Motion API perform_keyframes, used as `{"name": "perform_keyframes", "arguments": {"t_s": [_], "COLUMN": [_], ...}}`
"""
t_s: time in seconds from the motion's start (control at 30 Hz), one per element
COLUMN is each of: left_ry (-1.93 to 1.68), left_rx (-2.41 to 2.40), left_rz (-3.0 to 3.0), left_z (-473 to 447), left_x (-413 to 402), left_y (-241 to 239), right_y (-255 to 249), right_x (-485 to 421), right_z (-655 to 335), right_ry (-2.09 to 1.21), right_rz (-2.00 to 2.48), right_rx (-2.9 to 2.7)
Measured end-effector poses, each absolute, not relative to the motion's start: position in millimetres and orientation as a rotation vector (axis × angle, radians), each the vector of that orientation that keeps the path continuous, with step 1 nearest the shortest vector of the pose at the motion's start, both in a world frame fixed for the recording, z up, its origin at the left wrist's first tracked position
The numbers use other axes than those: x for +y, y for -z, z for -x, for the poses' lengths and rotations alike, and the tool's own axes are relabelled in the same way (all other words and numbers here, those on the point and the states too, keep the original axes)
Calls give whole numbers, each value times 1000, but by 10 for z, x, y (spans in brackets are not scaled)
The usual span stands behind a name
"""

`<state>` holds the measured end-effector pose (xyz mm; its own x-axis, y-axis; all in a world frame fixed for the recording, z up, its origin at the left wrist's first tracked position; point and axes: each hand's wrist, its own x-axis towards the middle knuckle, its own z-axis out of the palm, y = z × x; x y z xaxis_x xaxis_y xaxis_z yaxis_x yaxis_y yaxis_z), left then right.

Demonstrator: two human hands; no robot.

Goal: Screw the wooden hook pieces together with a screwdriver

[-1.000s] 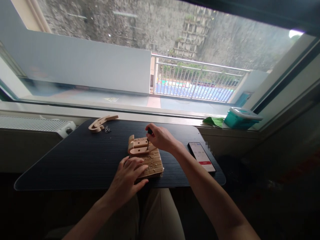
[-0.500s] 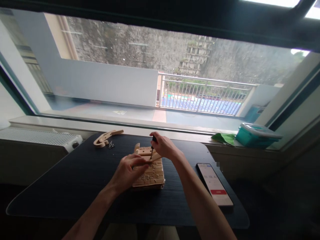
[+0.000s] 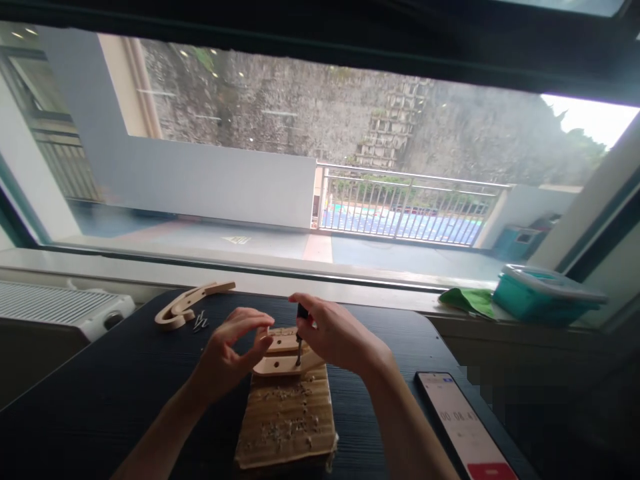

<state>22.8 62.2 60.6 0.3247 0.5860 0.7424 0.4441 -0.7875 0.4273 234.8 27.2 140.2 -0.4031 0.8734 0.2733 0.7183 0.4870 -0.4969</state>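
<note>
My right hand (image 3: 340, 333) grips the dark handle of a screwdriver (image 3: 300, 350), held upright with its shaft running down to a pale wooden piece (image 3: 287, 364). Two dark holes or screw heads show in that piece; the screwdriver's tip meets one of them. The piece lies across a block wrapped in ribbed brown cardboard (image 3: 287, 400), its surface full of small punctures. A second wooden strip (image 3: 286, 343) lies just behind. My left hand (image 3: 233, 347) hovers by the left end of these pieces, thumb and fingertips apart, with nothing visible between them.
Curved wooden pieces (image 3: 173, 315) and several loose screws (image 3: 201, 321) lie at the dark table's (image 3: 170, 400) back left. A phone showing a timer (image 3: 457, 417) lies on the right. A teal lidded box (image 3: 545, 297) and a green cloth (image 3: 467, 301) sit on the windowsill.
My left hand has let go of the wooden piece and lifted off to the left. The right hand still holds the screwdriver upright on it. The view has shifted closer to the table.
</note>
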Motion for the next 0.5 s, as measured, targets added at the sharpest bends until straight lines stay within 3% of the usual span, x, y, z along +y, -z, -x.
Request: {"name": "perform_keyframes", "arguments": {"t_s": [0.5], "left_ry": [-1051], "left_rx": [992], "left_rz": [-2901], "left_z": [-342], "left_x": [504], "left_y": [-342], "right_y": [-1354], "right_x": [220], "right_z": [-2410], "right_ry": [-361], "right_rz": [1282], "right_rx": [-2195]}}
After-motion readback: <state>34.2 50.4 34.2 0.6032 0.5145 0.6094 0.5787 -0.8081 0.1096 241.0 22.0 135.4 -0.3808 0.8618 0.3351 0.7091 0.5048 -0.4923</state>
